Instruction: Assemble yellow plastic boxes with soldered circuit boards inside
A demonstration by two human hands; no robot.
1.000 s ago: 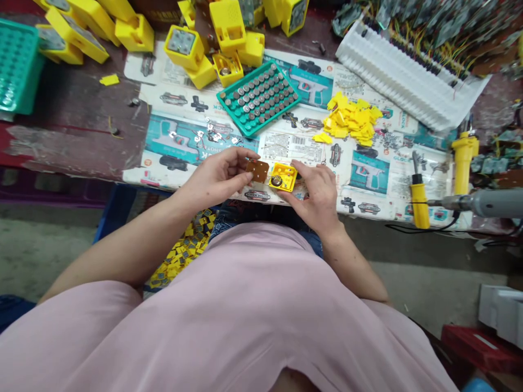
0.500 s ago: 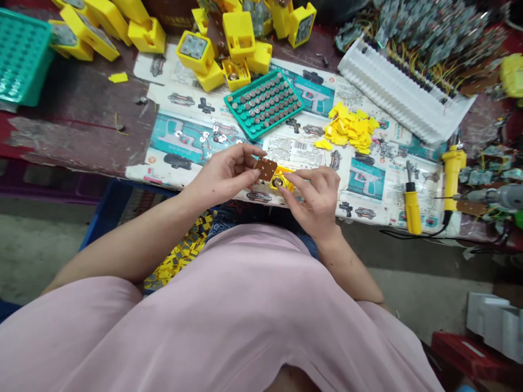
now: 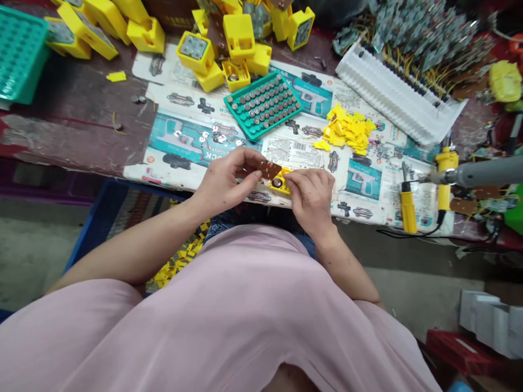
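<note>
My left hand pinches a small brown circuit board by its left edge, between thumb and fingers. Right beside the board is a small yellow housing with a round silver cell inside. My right hand grips the housing at its right side, fingertips together on it. Both parts are over the table's front edge. A green tray with rows of round metal cells lies beyond my hands, and a pile of small yellow pieces is to its right.
Yellow cases stand at the back. A white ribbed holder with wired parts is at the back right. Near the right edge are a yellow-handled tool, a yellow soldering iron and a grey tool. A green crate sits far left.
The brown board has tilted and shifted slightly right, nearer my right fingers. My right fingers have drawn closer together at the housing. The grey tool at the right reaches further left.
</note>
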